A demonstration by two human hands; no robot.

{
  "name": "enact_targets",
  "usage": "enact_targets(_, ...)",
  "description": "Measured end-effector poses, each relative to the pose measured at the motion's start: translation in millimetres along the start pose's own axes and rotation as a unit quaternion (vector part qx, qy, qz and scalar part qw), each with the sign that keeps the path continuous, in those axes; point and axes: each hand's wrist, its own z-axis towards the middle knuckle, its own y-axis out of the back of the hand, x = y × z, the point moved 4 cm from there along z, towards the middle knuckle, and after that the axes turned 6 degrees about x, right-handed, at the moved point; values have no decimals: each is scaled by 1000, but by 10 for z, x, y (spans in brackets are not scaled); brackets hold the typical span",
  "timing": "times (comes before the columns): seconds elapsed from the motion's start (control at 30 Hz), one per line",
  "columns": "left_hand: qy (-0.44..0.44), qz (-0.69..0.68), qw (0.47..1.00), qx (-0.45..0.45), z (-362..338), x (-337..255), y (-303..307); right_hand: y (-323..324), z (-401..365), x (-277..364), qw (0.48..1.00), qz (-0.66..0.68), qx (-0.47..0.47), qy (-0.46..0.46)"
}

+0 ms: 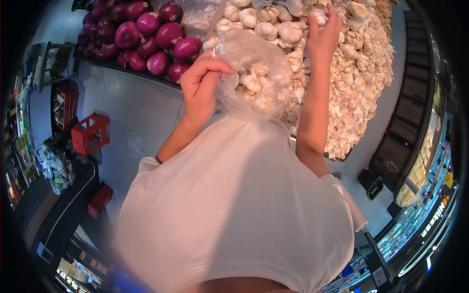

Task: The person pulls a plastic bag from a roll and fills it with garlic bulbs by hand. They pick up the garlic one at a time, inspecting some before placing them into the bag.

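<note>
A clear plastic bag (278, 63) hangs from my left hand (202, 80), whose fingers are pinched on its rim at the left side. Several garlic bulbs (250, 83) lie inside the bag, seen through its open top. My right hand (325, 34) reaches up into the large garlic pile (361, 83), its thumb and fingers around a garlic bulb (320, 18). Loose bulbs and papery skins surround that hand. The bag is between my two forearms, in front of my white shirt.
Red onions (159, 41) fill a display at the upper left, beside the garlic. A red crate-like stand (91, 133) is on the floor at the left. Dark shelving (408, 102) runs along the right, with a black and green box (371, 184) near it.
</note>
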Motion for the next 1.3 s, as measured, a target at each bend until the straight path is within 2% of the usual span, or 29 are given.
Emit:
enact_targets(0.1, 1, -1, 1000, 0, -6, -5, 3, 19, -54, -15, 996, 86, 15, -18)
enact_targets(0.2, 1, 2, 1000, -1, -4, -7, 9, 56, -47, 7, 995, 69, -68, 40)
enact_targets(0.3, 2, 1, 1000, -5, -4, -13, 1, 95, -28, -29, 994, 85, -67, 27)
enact_targets(0.4, 3, 1, 1000, -7, -2, -22, -8, 79, -48, -77, 962, 264, -42, -50)
enact_targets(0.5, 4, 2, 1000, -4, -1, -20, -9, 29, -85, -93, 893, 432, -16, -125)
enact_targets(0.6, 3, 1, 1000, -6, -9, -17, -12, 66, -58, -5, 899, 427, -34, -98)
enact_targets(0.8, 1, 10, 1000, -12, -13, -19, 0, 295, -194, 426, 836, 526, 61, -142)
enact_targets(0.9, -4, 10, 1000, -12, -6, -7, 8, 390, -425, 768, 783, 557, 215, -174)
enact_targets(1.0, -7, 7, 1000, -17, -3, -4, 3, 315, -800, 996, 695, 601, 348, -186)
enact_targets(1.1, -2, -1, 1000, -17, -4, -23, -13, 116, -1135, 1065, 690, 474, 468, -282)
enact_targets(1.2, 4, -4, 1000, -1, -5, -39, -15, -42, -1298, 1138, 684, 469, 521, -202)
enact_targets(1.3, 8, -9, 1000, -1, 16, -28, -4, -289, -1475, 1157, 726, 486, 478, -88)
